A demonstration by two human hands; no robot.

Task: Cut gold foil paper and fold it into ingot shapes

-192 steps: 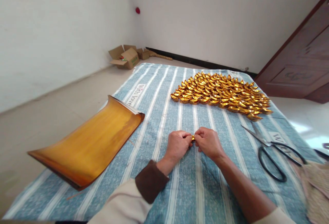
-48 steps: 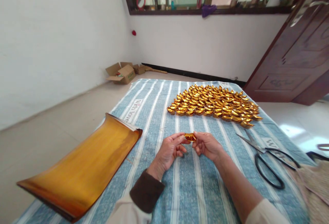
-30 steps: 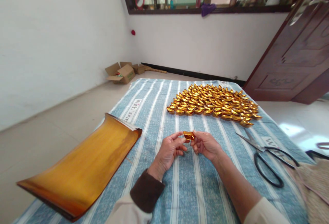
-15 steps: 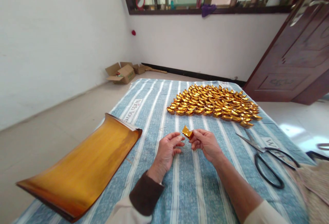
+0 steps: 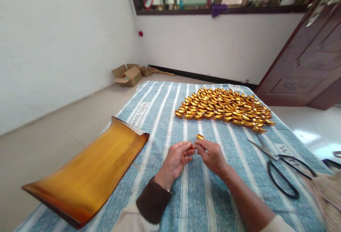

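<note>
A small folded piece of gold foil paper (image 5: 200,137) pokes up beyond the fingers of my right hand (image 5: 213,155), which is closed on it. The fingertips of my left hand (image 5: 177,159) are pinched together and meet those of the right; what lies between them is hidden. Behind my hands, rows of folded gold paper ingots (image 5: 223,106) are packed closely on the striped cloth. To the left lies a stack of large gold foil sheets (image 5: 90,168), its ends curling up. Black-handled scissors (image 5: 279,161) rest to the right with their blades slightly apart.
A blue and white striped cloth (image 5: 157,175) covers the table. Beige fabric (image 5: 327,196) lies at the right edge. Open cardboard boxes (image 5: 130,76) stand on the floor at the far left corner, and a dark red door (image 5: 298,54) is at the right.
My left fingertips have closed into a pinch and come against the right ones. My right hand has turned over, so less of the gold paper shows. The view has shifted slightly.
</note>
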